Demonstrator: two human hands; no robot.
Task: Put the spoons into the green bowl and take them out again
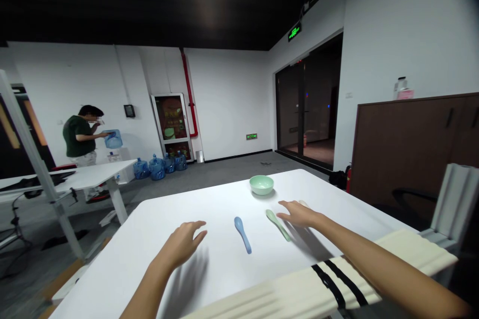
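My left hand (186, 243) hovers over the left part of the white table (220, 279), thumb and fingers apart with nothing between them. To its right lies a blue spoon (243, 235), its bowl pointing away from me. My right hand (298, 214) is open beside and above a pale green spoon (277, 225); whether a fingertip touches it I cannot tell. Behind that hand peeks the pale end of another object (304, 204), mostly hidden. Farther back stands a light green bowl (261, 185), apart from both hands.
A cream ribbed strip (292, 286) with black bands runs along the near table edge, under my right forearm. A brown cabinet (404, 144) stands at right. At far left, a person in a dark green shirt (77, 134) is near a water dispenser and several blue water jugs (157, 167).
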